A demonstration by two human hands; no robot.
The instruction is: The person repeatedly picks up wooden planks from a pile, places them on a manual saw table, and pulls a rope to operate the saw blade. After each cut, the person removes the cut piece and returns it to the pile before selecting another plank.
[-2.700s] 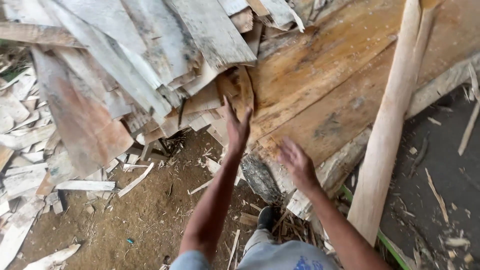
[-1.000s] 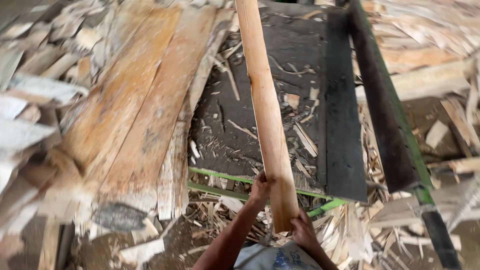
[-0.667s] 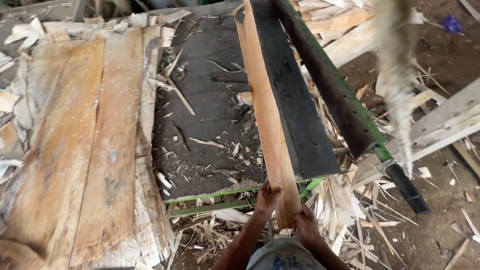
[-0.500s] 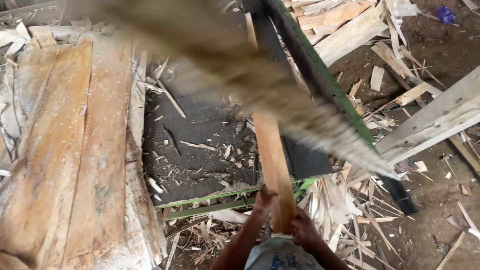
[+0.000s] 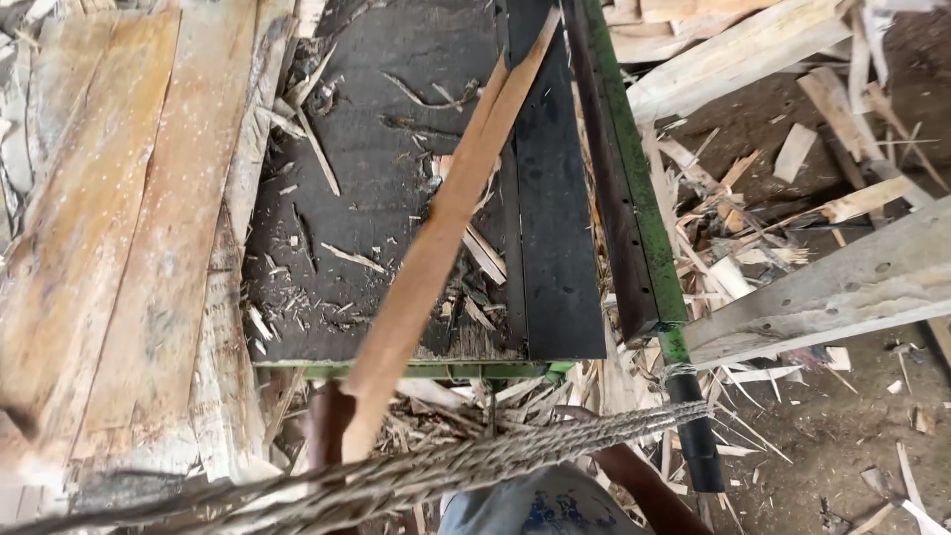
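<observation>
A long pale wooden slat lies slanted across a dark, chip-strewn machine bed, its far tip pointing up and to the right. My left hand is at the slat's near end, just below the bed's green front edge, and seems closed on it. Only my right forearm shows. Its hand is hidden behind a thick twisted rope that crosses the bottom of the view.
Wide rough planks lie stacked left of the bed. A green rail with a black handle runs along the right side. Beyond it lie offcuts, splinters and a pale beam on dirt ground.
The slat's far end has swung from leaning left to leaning right across the bed. A rope has swept in from the upper right and now hangs across the bottom.
</observation>
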